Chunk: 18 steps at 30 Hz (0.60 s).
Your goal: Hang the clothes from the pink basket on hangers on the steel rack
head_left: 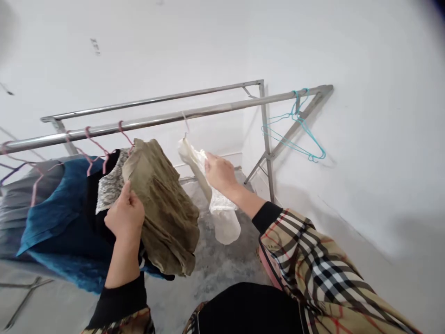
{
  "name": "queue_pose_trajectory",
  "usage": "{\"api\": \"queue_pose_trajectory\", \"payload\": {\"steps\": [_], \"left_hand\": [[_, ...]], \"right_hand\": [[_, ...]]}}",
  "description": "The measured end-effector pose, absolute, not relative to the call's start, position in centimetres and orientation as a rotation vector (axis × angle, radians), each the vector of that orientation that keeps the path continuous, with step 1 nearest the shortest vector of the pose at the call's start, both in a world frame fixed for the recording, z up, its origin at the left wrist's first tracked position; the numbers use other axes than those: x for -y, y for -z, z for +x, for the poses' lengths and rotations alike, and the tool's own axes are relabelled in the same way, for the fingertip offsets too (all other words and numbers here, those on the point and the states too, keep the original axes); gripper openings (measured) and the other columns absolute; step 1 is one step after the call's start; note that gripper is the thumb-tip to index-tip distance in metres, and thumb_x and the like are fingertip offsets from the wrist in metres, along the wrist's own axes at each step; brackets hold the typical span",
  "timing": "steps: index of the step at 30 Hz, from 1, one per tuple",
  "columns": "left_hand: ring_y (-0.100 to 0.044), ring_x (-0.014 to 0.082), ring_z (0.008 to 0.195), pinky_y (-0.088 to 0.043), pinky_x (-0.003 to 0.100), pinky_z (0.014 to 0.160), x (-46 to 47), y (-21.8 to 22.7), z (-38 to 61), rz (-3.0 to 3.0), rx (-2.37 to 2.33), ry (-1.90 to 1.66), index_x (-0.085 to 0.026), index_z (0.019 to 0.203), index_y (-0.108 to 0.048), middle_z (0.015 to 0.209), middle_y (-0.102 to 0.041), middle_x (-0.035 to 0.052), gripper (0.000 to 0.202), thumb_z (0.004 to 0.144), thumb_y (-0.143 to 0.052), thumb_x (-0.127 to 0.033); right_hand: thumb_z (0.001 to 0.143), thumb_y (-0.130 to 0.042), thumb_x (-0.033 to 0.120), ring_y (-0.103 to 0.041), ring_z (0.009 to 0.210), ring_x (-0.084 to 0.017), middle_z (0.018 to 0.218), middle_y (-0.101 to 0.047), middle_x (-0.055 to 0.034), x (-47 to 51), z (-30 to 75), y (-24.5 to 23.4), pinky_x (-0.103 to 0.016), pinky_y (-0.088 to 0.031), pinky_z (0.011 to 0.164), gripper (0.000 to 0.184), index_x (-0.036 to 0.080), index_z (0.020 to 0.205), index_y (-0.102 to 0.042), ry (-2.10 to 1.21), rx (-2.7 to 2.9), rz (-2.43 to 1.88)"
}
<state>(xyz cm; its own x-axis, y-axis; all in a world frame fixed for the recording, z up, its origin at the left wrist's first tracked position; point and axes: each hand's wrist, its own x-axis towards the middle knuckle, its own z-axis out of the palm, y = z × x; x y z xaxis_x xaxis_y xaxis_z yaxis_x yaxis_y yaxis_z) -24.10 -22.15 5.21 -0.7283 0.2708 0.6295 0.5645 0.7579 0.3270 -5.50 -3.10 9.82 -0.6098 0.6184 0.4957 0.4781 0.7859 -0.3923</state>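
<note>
A steel clothes rack (208, 110) with two rails stands against a white wall. My left hand (124, 214) is closed on the edge of an olive-brown garment (163, 204) hanging from a pink hanger. My right hand (219, 172) grips a cream-white garment (222, 208) that hangs from another hanger near the middle of the front rail. Next to the olive garment hang a lace-patterned piece (109, 185), a black garment and a blue garment (59, 213), all on pink hangers.
An empty turquoise wire hanger (299, 134) hangs at the right end of the front rail. A grey garment (21, 204) hangs at the far left. The floor is grey concrete (222, 269). My plaid sleeves fill the lower foreground.
</note>
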Motion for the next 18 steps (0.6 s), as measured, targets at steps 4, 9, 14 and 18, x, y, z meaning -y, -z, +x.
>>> {"api": "queue_pose_trajectory", "payload": {"steps": [4,9,14,18], "left_hand": [[-0.060,0.0349,0.098,-0.048,0.052,0.081,21.9,-2.5,-22.8,-0.724,2.187,0.837,-0.029,0.140,-0.052,0.110,-0.065,0.0120,0.051,0.090,-0.050,-0.040],[-0.051,0.0365,0.120,-0.047,0.059,0.092,21.3,4.7,-17.4,-1.000,1.857,0.955,-0.030,0.136,-0.048,0.130,-0.051,0.0149,0.054,0.084,-0.061,-0.027],[-0.063,0.0248,0.100,-0.056,0.041,0.080,20.4,13.3,-8.3,-1.628,1.917,1.138,-0.026,0.112,-0.060,0.108,-0.059,0.0116,0.029,0.085,-0.060,-0.013],[-0.065,0.0220,0.099,-0.056,0.041,0.086,19.8,18.5,-2.8,-2.048,2.213,1.189,-0.025,0.112,-0.063,0.103,-0.066,0.0097,0.023,0.092,-0.053,-0.017]], "right_hand": [[0.098,-0.033,0.021,-0.055,0.118,-0.026,0.129,-0.060,-0.0124,3.3,-5.7,-8.6,-0.041,-0.046,0.099,0.046,0.015,0.142,-0.042,-0.449,2.354,-0.685],[0.102,-0.032,0.035,-0.049,0.123,-0.025,0.130,-0.055,-0.0126,3.9,-2.0,-2.9,-0.041,-0.039,0.108,0.048,0.019,0.146,-0.036,-0.555,2.234,-0.557],[0.098,-0.042,0.028,-0.052,0.118,-0.021,0.123,-0.061,-0.0115,4.3,6.9,11.7,-0.037,-0.040,0.107,0.040,0.017,0.136,-0.052,-0.897,2.253,-0.971],[0.093,-0.046,0.015,-0.050,0.124,-0.023,0.132,-0.058,-0.0156,4.9,15.6,24.1,-0.039,-0.038,0.108,0.044,0.012,0.137,-0.052,-1.209,2.314,-1.645]]}}
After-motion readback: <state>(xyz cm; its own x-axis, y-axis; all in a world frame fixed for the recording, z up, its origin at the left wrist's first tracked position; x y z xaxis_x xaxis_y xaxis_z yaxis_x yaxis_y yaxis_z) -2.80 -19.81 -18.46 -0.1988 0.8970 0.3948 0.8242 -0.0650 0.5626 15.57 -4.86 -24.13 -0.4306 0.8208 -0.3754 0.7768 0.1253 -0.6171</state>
